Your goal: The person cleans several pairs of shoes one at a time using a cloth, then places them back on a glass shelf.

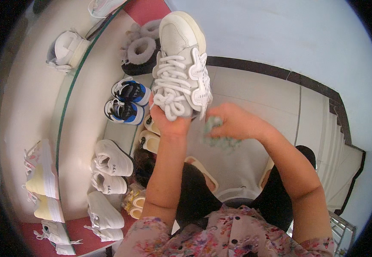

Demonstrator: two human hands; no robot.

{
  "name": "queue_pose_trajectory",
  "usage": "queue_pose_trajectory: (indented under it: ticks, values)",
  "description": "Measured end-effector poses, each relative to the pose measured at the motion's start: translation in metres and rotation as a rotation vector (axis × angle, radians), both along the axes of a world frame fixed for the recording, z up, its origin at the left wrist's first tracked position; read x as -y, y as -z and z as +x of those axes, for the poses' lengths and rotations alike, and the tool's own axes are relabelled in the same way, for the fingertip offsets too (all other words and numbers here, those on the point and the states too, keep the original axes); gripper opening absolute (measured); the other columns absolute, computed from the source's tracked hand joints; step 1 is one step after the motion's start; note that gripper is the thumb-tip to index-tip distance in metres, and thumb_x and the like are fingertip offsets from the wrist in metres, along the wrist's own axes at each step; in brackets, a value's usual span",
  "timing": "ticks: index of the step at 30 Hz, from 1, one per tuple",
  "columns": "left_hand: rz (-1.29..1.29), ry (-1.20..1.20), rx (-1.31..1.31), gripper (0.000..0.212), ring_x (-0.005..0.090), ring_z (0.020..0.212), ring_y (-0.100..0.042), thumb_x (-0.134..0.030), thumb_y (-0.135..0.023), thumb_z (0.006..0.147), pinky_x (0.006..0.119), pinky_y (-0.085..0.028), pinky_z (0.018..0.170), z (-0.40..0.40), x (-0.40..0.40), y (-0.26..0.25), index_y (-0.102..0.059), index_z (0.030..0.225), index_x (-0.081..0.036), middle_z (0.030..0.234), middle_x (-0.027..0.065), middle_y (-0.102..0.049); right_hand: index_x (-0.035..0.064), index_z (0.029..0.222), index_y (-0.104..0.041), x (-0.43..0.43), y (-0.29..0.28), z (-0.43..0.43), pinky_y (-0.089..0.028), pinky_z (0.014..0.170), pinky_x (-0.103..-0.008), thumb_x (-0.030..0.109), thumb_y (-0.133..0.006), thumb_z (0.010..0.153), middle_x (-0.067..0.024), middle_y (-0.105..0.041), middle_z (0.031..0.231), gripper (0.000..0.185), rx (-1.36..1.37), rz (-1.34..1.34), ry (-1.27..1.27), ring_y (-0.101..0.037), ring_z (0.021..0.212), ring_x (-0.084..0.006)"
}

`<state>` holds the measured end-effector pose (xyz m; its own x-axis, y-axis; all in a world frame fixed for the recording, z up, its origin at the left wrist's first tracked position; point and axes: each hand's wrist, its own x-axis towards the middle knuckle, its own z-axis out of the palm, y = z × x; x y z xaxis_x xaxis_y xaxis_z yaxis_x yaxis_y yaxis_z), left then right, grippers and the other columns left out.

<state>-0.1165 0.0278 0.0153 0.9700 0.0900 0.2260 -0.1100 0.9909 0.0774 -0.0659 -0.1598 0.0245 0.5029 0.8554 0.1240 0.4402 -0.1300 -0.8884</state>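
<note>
My left hand [172, 126] holds up a white lace-up sneaker [173, 75] by its heel end, toe pointing away from me. The sneaker has thick white laces tied in a bow and a dotted white trim piece along its right side; some of my fingers are hidden by it. Just right of the heel, my right hand [234, 120] is closed around a crumpled green cloth [226, 142]. Motion blurs both the cloth and the fingers, and I cannot tell whether the cloth touches the shoe.
At left, glass-edged shelves [68, 93] carry several shoes, among them blue-and-black sneakers [129, 112], white sneakers [115, 159] and fluffy grey slippers [141, 51]. Steps [329, 141] lie at right beside a pale wall [289, 32]. A metal rack [343, 228] stands lower right.
</note>
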Motion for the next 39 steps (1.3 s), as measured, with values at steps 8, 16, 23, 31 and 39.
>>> queue_pose_trajectory:
  ticks: [8, 16, 23, 31, 39]
  values:
    - [-0.056, 0.085, 0.086, 0.043, 0.0252, 0.118, -0.043, -0.03, -0.038, 0.087, 0.041, -0.029, 0.104, 0.002, 0.013, -0.005, -0.048, 0.122, -0.007, 0.126, 0.0091, -0.048, 0.0031, 0.083, -0.061, 0.012, -0.02, 0.012, -0.047, 0.064, -0.029, 0.02, -0.071, 0.072, -0.0064, -0.064, 0.073, 0.023, -0.561, 0.329, 0.156, -0.059, 0.069, -0.0125]
    - [0.064, -0.136, -0.241, 0.041, 0.0251, 0.113, -0.048, -0.027, -0.038, 0.086, 0.04, -0.034, 0.1, 0.009, 0.013, -0.007, -0.05, 0.119, -0.006, 0.123, 0.0099, -0.051, 0.004, 0.082, -0.059, 0.019, -0.009, 0.033, -0.043, 0.063, -0.0225, 0.017, -0.07, 0.077, 0.0008, -0.059, 0.072, 0.018, -0.153, 0.099, 0.434, -0.051, 0.067, -0.0055]
    - [0.146, -0.084, -0.221, 0.044, 0.0267, 0.112, -0.047, -0.033, -0.037, 0.087, 0.041, -0.035, 0.098, 0.007, 0.029, -0.004, -0.049, 0.12, -0.006, 0.121, 0.0113, -0.051, 0.0029, 0.081, -0.058, 0.011, -0.009, 0.023, -0.043, 0.06, -0.0235, 0.019, -0.07, 0.077, 0.0, -0.058, 0.069, 0.021, -0.159, 0.251, 0.407, -0.051, 0.065, -0.0058]
    - [0.172, -0.143, -0.303, 0.049, 0.0286, 0.114, -0.045, -0.037, -0.036, 0.087, 0.044, -0.034, 0.098, 0.007, 0.034, -0.013, -0.046, 0.123, -0.005, 0.124, 0.0121, -0.048, 0.0022, 0.079, -0.057, 0.027, -0.027, 0.027, -0.041, 0.06, -0.0223, 0.018, -0.069, 0.075, 0.0004, -0.056, 0.066, 0.021, -0.369, 0.366, 0.439, -0.049, 0.066, -0.005]
    - [0.185, -0.079, -0.247, 0.051, 0.0301, 0.116, -0.044, -0.038, -0.036, 0.088, 0.045, -0.031, 0.1, 0.007, 0.045, -0.019, -0.042, 0.126, -0.004, 0.128, 0.0139, -0.046, 0.0009, 0.078, -0.059, 0.03, -0.02, 0.034, -0.044, 0.056, -0.0276, 0.022, -0.07, 0.072, -0.0085, -0.059, 0.064, 0.025, 0.101, 0.171, 0.655, -0.055, 0.062, -0.0112]
